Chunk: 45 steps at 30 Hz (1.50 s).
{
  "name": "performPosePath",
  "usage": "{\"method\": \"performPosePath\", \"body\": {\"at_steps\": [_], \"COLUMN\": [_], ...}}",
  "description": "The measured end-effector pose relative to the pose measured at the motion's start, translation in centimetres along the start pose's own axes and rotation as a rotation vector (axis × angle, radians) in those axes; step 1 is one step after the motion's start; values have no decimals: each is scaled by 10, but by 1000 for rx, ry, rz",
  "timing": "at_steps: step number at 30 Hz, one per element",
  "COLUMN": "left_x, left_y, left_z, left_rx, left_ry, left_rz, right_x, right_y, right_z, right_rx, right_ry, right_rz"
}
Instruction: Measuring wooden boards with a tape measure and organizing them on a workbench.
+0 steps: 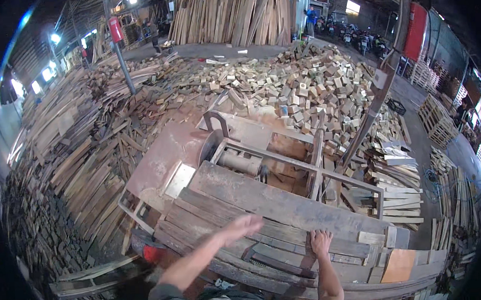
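Left hand [243,228], fingers released, should avoid the circular saw blade [210,145]; right hand [321,242], grasp unclear, should steady the plank [345,248]

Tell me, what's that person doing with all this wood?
Someone is working bare-handed at a bench with planks laid across it. The right hand rests on a long dark board. The left hand, blurred, looks open over the planks. At the far side is what looks like a round saw blade, with a heap of wooden blocks beyond.
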State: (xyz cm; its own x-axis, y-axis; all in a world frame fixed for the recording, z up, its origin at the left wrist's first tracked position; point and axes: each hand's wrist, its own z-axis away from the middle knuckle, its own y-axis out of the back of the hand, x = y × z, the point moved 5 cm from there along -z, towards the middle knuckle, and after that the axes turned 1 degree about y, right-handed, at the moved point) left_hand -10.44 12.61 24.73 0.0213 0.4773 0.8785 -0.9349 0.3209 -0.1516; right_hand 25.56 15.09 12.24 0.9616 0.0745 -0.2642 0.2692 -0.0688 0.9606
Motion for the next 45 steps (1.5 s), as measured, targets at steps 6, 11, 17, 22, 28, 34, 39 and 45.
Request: {"method": "performPosePath", "body": {"at_steps": [6,11,17,22,28,34,39,45], "left_x": [-143,-161,-142,-110,-140,-86,3,74], "left_y": [-40,-65,-94,-113,-115,-119,-116,-161], "left_z": [115,99,8,-60,-29,-13,-70,-134], "left_rx": [138,210,73,63,339,301,100,-126], "left_ry": [308,226,274,177,165,22,-153,-152], "left_rz": [504,627,1010,1242,1033,534,303,145], "right_x": [20,18,-46,-77,-70,-49,-12,-15], "right_y": [-10,15,113,174,143,118,151,143], "right_z": [-19,-21,-46,-14,65,155,222,295], "right_rx": [-220,-321,-306,-136,-189,-39,-43,-409], "right_ry": [57,13,82,125,-152,-319,-174,-379], "right_rz": [-9,63,183,249,69,-136,-413,-731]}}
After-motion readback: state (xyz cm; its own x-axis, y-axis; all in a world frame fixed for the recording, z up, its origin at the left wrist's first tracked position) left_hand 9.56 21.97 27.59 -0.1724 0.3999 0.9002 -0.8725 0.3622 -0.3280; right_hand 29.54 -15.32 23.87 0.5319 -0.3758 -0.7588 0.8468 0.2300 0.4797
